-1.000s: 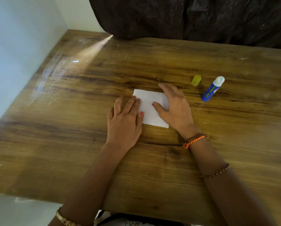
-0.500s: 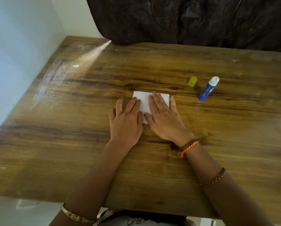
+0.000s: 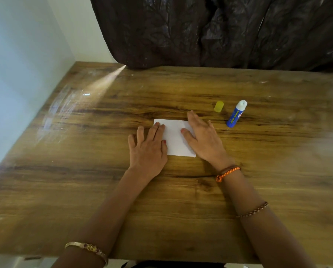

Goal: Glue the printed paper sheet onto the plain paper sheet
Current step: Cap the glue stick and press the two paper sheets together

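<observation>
1. Head view: brown wood table (image 3: 84, 190) with a dark cloth (image 3: 200, 31) behind it.
2. Your left hand (image 3: 147, 149) and right hand (image 3: 204, 141) lie flat, fingers straight, pressing the paper (image 3: 174, 139) in the middle of the table.
3. You look to be at the pressing step. Next, rub out to the edges.
4. The paper looks white and flat. No print shows.
5. The glue (image 3: 236, 114) and its cap (image 3: 218, 106) lie near, to the right.

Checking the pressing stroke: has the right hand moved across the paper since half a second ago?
Yes. The right hand has slid rightward off the middle of the paper, toward the glue stick, and now covers only the sheet's right edge.
</observation>
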